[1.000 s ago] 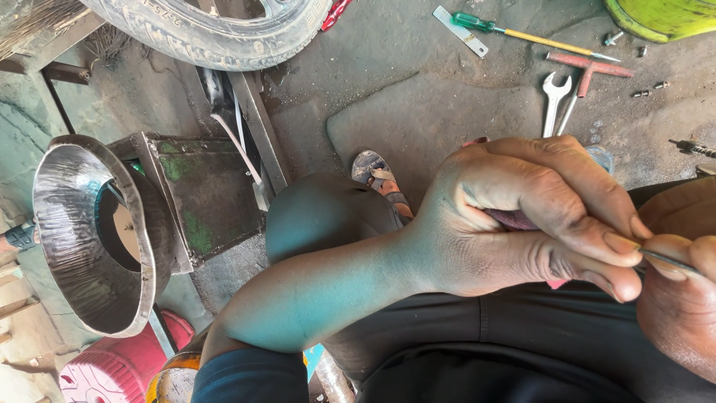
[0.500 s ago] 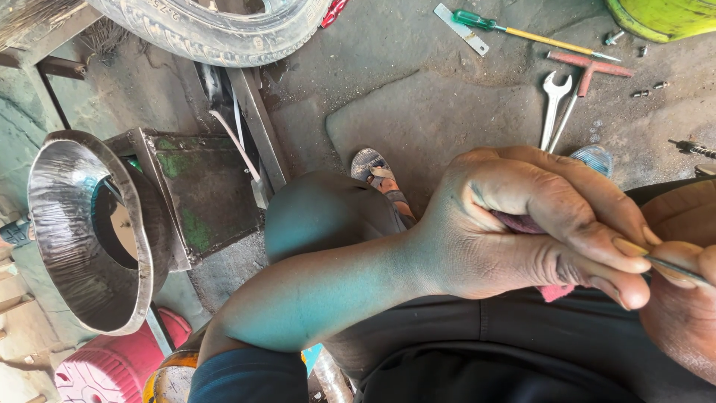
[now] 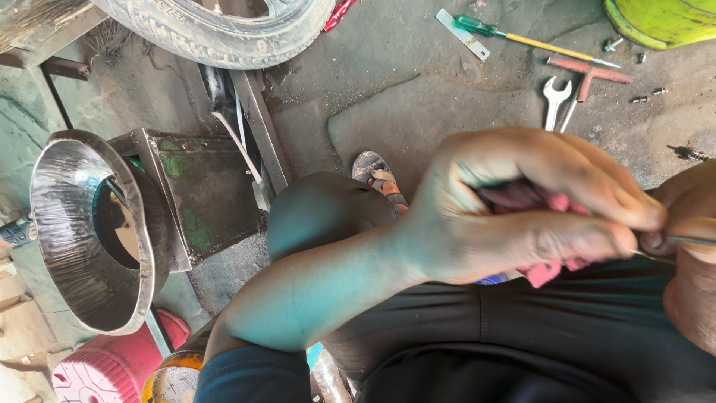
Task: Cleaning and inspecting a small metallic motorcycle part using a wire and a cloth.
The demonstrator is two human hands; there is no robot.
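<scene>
A: Pinching a thin metal wire (image 3: 690, 240), the left hand (image 3: 522, 209) has thumb and forefinger pressed together at the wire's near end; the other fingers curl around a pink object (image 3: 548, 270), largely hidden in the palm.

B: And the right hand (image 3: 690, 246)?

A: Only partly in frame at the right edge. It touches the same wire, fingertips closed on it opposite the left. The wire thus runs between both hands, above the lap in dark trousers (image 3: 567, 336).

B: Beyond the hands?

A: A sandalled foot (image 3: 377, 175) rests on the grey concrete floor (image 3: 418, 67), past the knee. Farther out lie an open-ended spanner (image 3: 553, 101), a T-shaped reddish tool (image 3: 589, 75) just beside it, and a green-handled screwdriver (image 3: 522, 36).

B: The left part of the view?

A: A shiny metal funnel-shaped bowl (image 3: 82, 231) touching a dark metal box (image 3: 205, 190); a tyre (image 3: 216, 26) at the top; a yellow-green container (image 3: 664, 21) at the upper right corner; a pink plastic stool (image 3: 104, 369) below.
</scene>
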